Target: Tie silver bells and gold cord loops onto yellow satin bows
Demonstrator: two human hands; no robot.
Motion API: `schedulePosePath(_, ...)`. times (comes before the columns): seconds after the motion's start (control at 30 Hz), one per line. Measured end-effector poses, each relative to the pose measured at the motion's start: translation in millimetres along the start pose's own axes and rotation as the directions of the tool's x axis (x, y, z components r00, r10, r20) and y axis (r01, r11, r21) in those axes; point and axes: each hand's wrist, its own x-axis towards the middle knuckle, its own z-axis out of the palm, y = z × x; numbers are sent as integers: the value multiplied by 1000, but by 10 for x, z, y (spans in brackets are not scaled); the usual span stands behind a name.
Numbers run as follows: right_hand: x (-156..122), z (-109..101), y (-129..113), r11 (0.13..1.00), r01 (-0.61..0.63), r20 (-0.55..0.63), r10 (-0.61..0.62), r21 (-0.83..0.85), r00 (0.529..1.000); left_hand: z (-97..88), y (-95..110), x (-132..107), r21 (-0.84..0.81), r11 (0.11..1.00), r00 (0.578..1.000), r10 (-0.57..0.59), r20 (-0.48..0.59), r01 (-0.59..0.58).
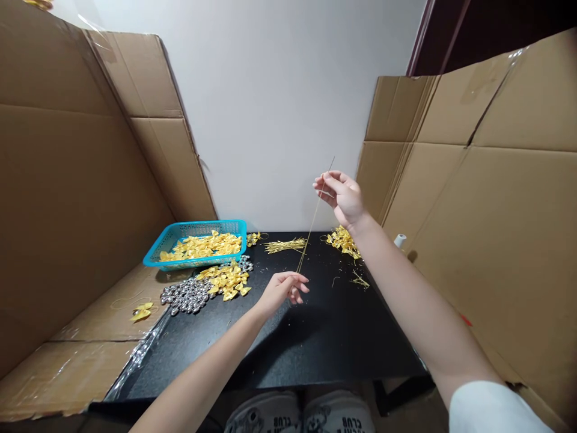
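My right hand (pixel 340 195) is raised in front of the wall, its thumb and fingertips pinching a needle (pixel 332 161) whose thin straight tip sticks up past them. From there a fine gold thread (pixel 314 216) runs taut and slanting down to my left hand (pixel 286 287). Thumb and forefinger of that lower hand are closed on the thread's doubled end, above the black table (pixel 324 337). Behind the thread lies a bundle of gold cords (pixel 285 245). Left of my left hand are loose yellow ribbon bows (pixel 229 279) and a heap of silver beads (pixel 187 296).
A blue basket (pixel 151 255) of yellow bows stands at the back left. More bows (pixel 341 242) lie at the back right, near cord scraps (pixel 360 280) and a white spool (pixel 399 240). One bow (pixel 142 311) rests on cardboard. Cardboard walls (pixel 496 198) flank both sides.
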Motion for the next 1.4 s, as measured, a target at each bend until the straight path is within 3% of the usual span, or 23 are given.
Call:
schedulePosePath(0.23,106,-125,-128,997,71,-27,-70,31,997,-59,-185,33,-17,982,982,-189,0,189)
schedulePosePath(0.43,210,-270,-256,986,152,-62,-149,60,987,-68,-192,-76,-3,949,948,-315,44,315)
schedulePosePath(0.87,418,-538,-205,982,189,-138,-187,0,973,-192,-276,-293,92,924,912,-382,148,372)
schedulePosePath(1.03,460,-629,-165,984,177,-141,-176,-10,974,-247,-322,-316,89,940,933,-337,126,328)
schedulePosePath(1.17,413,-586,-150,991,130,-171,-131,-14,977,-234,-261,-204,72,978,979,-200,34,197)
schedulePosePath(1.33,358,-481,-116,998,60,-133,-55,36,990,-8,-67,162,155,988,999,23,-33,-17)
schedulePosePath(1.4,355,-460,-100,999,45,-125,-42,20,991,128,-53,338,205,977,997,62,-38,-53)
